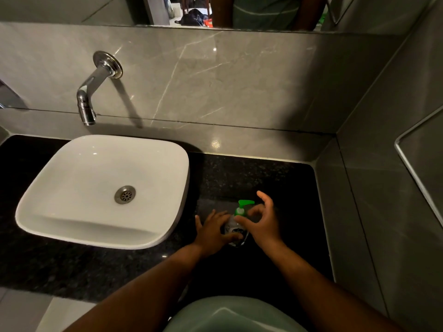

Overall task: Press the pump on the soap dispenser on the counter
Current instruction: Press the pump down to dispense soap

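Note:
A small clear soap dispenser [236,230] with a green pump head [244,204] stands on the black granite counter [275,178], to the right of the basin. My left hand [213,230] wraps around the left side of the bottle, fingers across its label. My right hand [263,219] hovers at the bottle's right, fingers spread and curled, with the fingertips close to the green collar below the pump. The pump head is up and uncovered, its nozzle pointing right.
A white countertop basin [48,212] with a metal drain sits on the left. A chrome wall spout [87,101] hangs above it. Grey tiled walls close off the back and right. A mirror edge [215,26] runs along the top.

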Available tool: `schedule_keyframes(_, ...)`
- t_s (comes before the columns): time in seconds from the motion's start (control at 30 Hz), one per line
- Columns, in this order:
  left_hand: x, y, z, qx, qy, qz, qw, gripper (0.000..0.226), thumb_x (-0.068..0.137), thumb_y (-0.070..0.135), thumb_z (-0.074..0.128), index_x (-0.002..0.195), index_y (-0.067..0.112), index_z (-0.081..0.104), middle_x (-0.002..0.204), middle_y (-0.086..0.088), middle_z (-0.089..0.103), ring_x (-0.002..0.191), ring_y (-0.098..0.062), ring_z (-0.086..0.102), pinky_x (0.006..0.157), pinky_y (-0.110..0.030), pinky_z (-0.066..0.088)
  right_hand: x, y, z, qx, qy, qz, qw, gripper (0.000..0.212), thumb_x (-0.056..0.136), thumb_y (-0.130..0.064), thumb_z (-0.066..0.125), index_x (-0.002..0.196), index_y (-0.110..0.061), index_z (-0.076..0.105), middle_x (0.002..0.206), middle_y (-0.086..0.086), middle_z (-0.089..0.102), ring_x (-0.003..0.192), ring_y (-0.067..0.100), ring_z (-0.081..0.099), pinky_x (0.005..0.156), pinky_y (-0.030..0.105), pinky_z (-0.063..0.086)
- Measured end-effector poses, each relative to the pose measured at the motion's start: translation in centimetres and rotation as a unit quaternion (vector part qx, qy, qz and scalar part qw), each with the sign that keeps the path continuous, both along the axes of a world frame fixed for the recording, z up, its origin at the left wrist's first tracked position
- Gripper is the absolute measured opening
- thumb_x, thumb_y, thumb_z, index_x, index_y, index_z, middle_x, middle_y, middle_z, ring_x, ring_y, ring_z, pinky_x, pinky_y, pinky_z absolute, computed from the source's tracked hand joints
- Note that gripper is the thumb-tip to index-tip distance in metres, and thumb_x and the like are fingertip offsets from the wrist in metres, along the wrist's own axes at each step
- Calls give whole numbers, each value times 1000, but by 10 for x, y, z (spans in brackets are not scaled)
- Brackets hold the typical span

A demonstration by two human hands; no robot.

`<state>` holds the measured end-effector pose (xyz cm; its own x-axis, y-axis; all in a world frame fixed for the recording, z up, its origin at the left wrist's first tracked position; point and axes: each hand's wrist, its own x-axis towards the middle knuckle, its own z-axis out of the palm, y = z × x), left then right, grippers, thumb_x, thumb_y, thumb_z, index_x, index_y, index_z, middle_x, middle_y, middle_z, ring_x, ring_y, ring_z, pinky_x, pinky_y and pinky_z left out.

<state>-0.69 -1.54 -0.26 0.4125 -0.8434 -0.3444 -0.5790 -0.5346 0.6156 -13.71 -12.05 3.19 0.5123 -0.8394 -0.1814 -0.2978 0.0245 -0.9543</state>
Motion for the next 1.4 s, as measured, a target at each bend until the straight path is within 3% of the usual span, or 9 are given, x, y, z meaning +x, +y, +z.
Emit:
schedule_keyframes(0.1, -2, -1, 0, -5, 10, 12, 1000, 76, 62, 80, 55, 128, 45, 46, 150, 11, 35, 143, -18, 11, 104, -60, -20, 5, 6, 0, 14, -3, -12, 1000, 83, 61, -26, 88, 131, -27, 42, 97, -8, 59, 89, -4, 57, 78, 10, 43)
schedule_keyframes(0.27, -2, -3, 0, 1, 48, 10, 999, 67, 67, 73, 61, 127, 46, 46, 150, 11, 34, 143, -18, 11, 104, -59, -20, -3, -6, 7, 140, -27, 86, 986, 41, 76, -14, 77, 111, -29, 61, 122, -6, 64, 118, 13, 59, 91, 22, 50)
schedule_keyframes(0.4, 12, -4, 0, 19, 93, -18, 995, 69, 69, 67, 66, 131, 43, 45, 153, 10, 30, 144, -23, 4, 103, -62, -19, -5, -25, 23, 119, -35, 203, 971, 41, 82, 3, 66, 122, -5, 59, 129, 9, 60, 119, 18, 58, 92, 20, 51)
schedule_keyframes(0.5, 21, -8, 4, 41, 112, -61, 991, 74, 70, 66, 67, 135, 41, 44, 155, 15, 23, 144, -25, -3, 101, -63, -21, 1, -31, 33, 109, -7, 288, 951, 49, 85, 1, 63, 132, -1, 50, 133, 5, 56, 115, 3, 57, 93, 18, 49)
schedule_keyframes(0.6, 28, -12, 3, 36, 140, -83, 986, 74, 60, 75, 64, 125, 42, 52, 150, 16, 33, 145, -26, 8, 106, -67, -16, 7, -37, 30, 112, 3, 324, 940, 49, 85, 0, 63, 133, -1, 50, 131, 1, 54, 107, -18, 52, 86, 9, 45)
schedule_keyframes(0.73, 22, -8, -2, 12, 124, -48, 991, 61, 56, 77, 63, 113, 66, 45, 140, 33, 29, 144, -28, 2, 103, -65, -22, 2, -35, 17, 96, -21, 268, 958, 42, 82, 2, 66, 124, 3, 58, 128, 8, 60, 117, -9, 48, 91, 9, 43)
schedule_keyframes(0.83, 14, -7, -7, -7, 72, -15, 997, 72, 57, 80, 60, 123, 61, 38, 134, 37, 30, 143, -25, 2, 98, -61, -26, 5, -27, 10, 110, -54, 195, 973, 38, 81, 5, 66, 118, -2, 61, 120, 10, 64, 102, -5, 63, 82, 12, 50)
schedule_keyframes(1.07, 9, -10, -5, -13, -17, 4, 1000, 82, 58, 84, 52, 129, 44, 48, 147, 18, 37, 143, -17, 3, 97, -62, -27, 19, -1, 7, 98, -65, 55, 992, 34, 79, -2, 71, 90, -34, 69, 103, -12, 70, 99, 1, 66, 83, 15, 53)
schedule_keyframes(1.4, 8, -12, -1, -2, -93, 20, 995, 78, 51, 87, 46, 112, 41, 59, 147, 4, 38, 144, -22, 6, 98, -66, -23, 25, 6, 9, 33, -2, -5, 999, 17, 76, -23, 76, 83, -35, 67, 88, -12, 71, 88, 7, 68, 85, 34, 56)
